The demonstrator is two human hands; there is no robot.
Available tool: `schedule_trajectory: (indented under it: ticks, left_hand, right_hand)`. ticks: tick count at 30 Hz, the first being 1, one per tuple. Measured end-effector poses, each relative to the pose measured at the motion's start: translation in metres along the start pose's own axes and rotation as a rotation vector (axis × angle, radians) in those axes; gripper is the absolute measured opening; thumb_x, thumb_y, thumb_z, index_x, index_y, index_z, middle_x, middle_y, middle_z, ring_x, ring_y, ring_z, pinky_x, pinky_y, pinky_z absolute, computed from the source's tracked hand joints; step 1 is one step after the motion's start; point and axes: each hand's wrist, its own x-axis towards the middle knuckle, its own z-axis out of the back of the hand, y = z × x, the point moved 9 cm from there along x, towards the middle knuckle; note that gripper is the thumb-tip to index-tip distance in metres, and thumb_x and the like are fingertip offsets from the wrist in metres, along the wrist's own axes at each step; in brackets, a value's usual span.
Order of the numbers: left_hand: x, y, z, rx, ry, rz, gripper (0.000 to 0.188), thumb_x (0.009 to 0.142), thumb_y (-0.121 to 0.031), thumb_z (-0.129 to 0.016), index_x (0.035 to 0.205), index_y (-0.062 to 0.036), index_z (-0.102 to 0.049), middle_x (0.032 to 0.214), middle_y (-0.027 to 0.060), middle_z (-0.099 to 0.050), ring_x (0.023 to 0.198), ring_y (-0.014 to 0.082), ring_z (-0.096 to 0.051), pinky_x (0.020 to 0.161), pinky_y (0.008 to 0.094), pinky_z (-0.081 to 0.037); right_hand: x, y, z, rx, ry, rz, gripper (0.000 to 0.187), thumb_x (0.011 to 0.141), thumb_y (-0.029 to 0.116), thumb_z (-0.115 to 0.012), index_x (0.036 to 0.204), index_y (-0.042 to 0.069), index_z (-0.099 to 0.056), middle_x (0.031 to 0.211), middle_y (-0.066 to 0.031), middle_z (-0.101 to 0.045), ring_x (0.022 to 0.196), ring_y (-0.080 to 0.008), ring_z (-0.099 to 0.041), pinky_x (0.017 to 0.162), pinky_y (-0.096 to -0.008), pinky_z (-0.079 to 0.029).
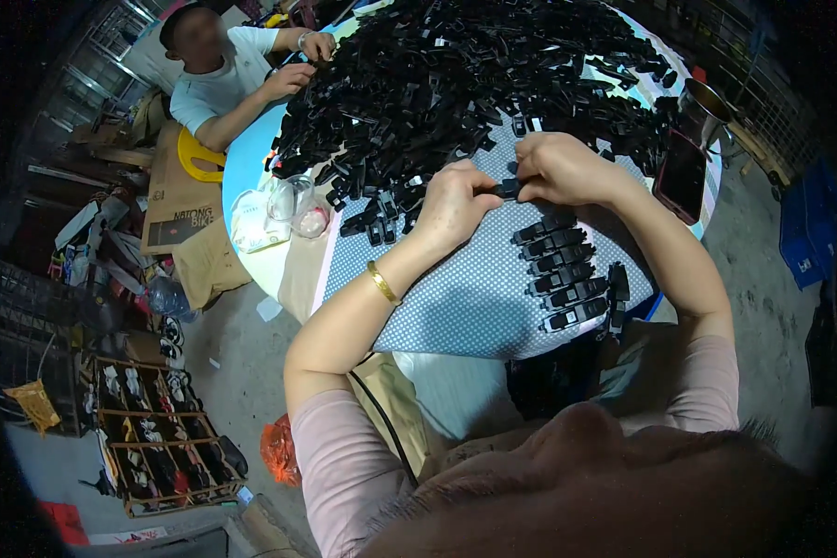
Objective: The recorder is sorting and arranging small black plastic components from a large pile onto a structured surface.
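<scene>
A small black plastic part [506,190] sits between my two hands above the patterned table cover [465,307]. My left hand [454,205], below a gold bracelet, is closed with thumb and fingers on its left end. The fingertips of my right hand [563,169] pinch its other end. Close to my right forearm, several black plastic pieces [560,270] lie side by side in a neat column, with a few more black pieces [617,298] standing next to them. Beyond my hands spreads a large heap of black plastic parts [437,84].
At the table's right edge lie a dark phone [681,177] and a metal cup [707,100]. A clear plastic container [298,206] stands on the left. A co-worker [237,84] handles parts at the far left. A shoe rack [163,437] and a blue crate [807,223] are on the floor.
</scene>
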Motion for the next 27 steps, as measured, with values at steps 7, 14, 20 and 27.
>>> schedule_trajectory:
  ticks: [7,14,20,27]
  left_hand:
    - [0.002,0.006,-0.003,-0.104,0.073,0.038,0.025,0.070,-0.010,-0.077,0.091,0.0023,-0.069,0.082,0.0102,-0.060,0.074,0.0212,-0.061,0.068,0.0296,-0.049]
    - [0.013,-0.007,-0.003,-0.100,0.190,-0.062,0.024,0.076,-0.018,-0.075,0.092,-0.0009,-0.070,0.088,0.0105,-0.064,0.077,0.0196,-0.062,0.072,0.0314,-0.050]
    - [0.083,0.034,0.069,0.702,-0.271,0.136,0.040,0.085,-0.033,-0.063,0.105,0.0017,-0.064,0.103,0.0235,-0.061,0.103,0.0412,-0.053,0.083,0.0454,-0.047]
    - [0.107,0.114,0.059,0.429,-0.035,0.380,0.045,0.075,-0.031,-0.074,0.105,0.0016,-0.063,0.086,0.0152,-0.067,0.080,0.0305,-0.065,0.078,0.0362,-0.050]
  right_hand:
    - [-0.001,-0.010,0.001,0.147,0.026,-0.049,0.023,0.067,0.018,-0.077,0.081,0.000,-0.070,0.075,-0.0088,-0.059,0.073,-0.0245,-0.058,0.065,-0.0348,-0.047]
    - [-0.017,-0.044,0.035,-0.118,-0.381,-0.211,0.034,0.075,0.033,-0.072,0.093,0.004,-0.069,0.086,-0.0110,-0.061,0.082,-0.0273,-0.059,0.070,-0.0364,-0.049]
    - [-0.013,-0.061,0.014,-0.425,-0.323,-0.323,0.040,0.071,0.030,-0.073,0.102,0.005,-0.065,0.091,-0.0087,-0.058,0.091,-0.0259,-0.055,0.076,-0.0370,-0.048]
    - [-0.010,-0.061,0.007,-0.305,-0.314,-0.264,0.031,0.072,0.013,-0.070,0.102,0.007,-0.065,0.088,-0.0071,-0.061,0.092,-0.0259,-0.057,0.082,-0.0398,-0.043]
